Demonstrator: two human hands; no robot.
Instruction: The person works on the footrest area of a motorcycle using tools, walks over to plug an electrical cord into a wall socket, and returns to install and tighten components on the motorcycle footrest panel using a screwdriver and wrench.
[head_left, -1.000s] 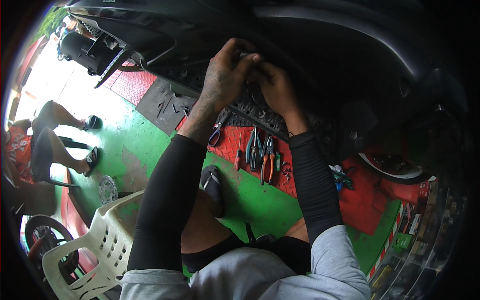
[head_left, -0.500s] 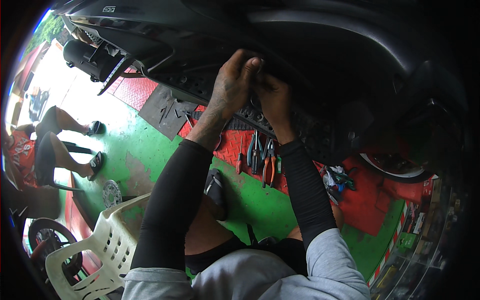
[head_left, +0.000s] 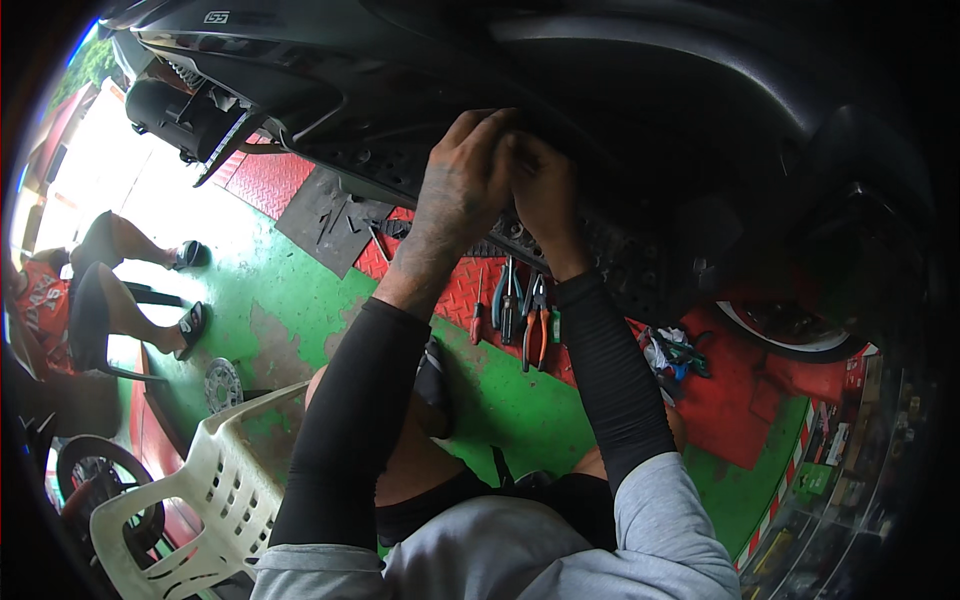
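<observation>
Both my hands meet in front of the dark inner body panel [head_left: 400, 85] of a scooter, just above its black footboard [head_left: 375, 165]. My left hand [head_left: 468, 168] shows its back, fingers curled over toward the panel. Pressed close beside it, my right hand [head_left: 547, 195] is closed, its fingertips bent in against the left ones. Whatever lies between the fingers is hidden by the hands and deep shadow.
Below the footboard, a red-handled screwdriver [head_left: 477, 312] and orange-handled pliers [head_left: 536, 325] lie on red floor plating [head_left: 450, 295]. A white plastic chair [head_left: 225, 490] stands at my left. Farther left sits another person [head_left: 100, 290]. Parts shelving [head_left: 850, 480] lines the right.
My left hand has turned and dropped slightly, its thumb now tucked from sight instead of raised. The right hand stays close to it, fingers still bent.
</observation>
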